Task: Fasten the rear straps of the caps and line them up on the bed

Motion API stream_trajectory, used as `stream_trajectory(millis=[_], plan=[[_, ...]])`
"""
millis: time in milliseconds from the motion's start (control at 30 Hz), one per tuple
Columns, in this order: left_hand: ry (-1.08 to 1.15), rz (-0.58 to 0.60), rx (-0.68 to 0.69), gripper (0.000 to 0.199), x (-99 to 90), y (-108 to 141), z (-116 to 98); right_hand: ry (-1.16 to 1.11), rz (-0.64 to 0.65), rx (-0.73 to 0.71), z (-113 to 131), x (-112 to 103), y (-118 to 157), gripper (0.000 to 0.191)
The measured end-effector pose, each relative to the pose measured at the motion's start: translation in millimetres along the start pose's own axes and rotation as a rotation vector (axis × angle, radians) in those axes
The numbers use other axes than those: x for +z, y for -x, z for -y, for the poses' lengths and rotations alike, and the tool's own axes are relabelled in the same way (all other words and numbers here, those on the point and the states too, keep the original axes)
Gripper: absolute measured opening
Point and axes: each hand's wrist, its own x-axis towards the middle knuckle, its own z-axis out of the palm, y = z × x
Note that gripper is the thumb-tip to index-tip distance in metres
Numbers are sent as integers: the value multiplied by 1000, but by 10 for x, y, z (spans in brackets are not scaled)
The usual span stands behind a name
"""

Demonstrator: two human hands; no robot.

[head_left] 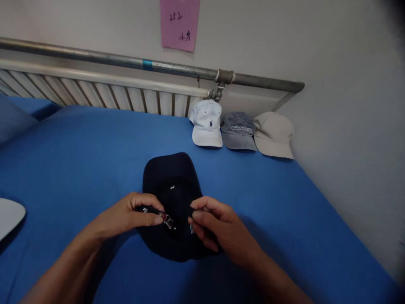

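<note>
A dark baseball cap (167,169) lies on the blue sheet with its inside facing up and its brim pointing away from me. My left hand (139,213) pinches one part of the cap's back strap, close to a shiny metal buckle (168,220). On the opposite side, my right hand (217,223) grips a dark strap end (191,211) between thumb and forefinger. A gap separates the strap end from the buckle. Part of the cap's rear edge is hidden behind my right fingers. A small white label (172,187) shows inside the cap.
At the back stand a white cap (206,122), a grey cap (238,131) and a beige cap (274,133) in a row. Behind the blue-covered bed (88,143) run a radiator (104,95) and a metal pipe (104,57). A white rounded object (9,217) lies at left.
</note>
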Motion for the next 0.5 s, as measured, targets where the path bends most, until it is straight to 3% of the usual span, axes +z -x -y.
stream_trajectory(millis=[233,500], plan=[[145,-17,61,10,15,-3,25,131,8,-27,-135,39,-80,13],[294,-26,-41,8,127,-67,58,186,35,-113,-194,93,-67,10]])
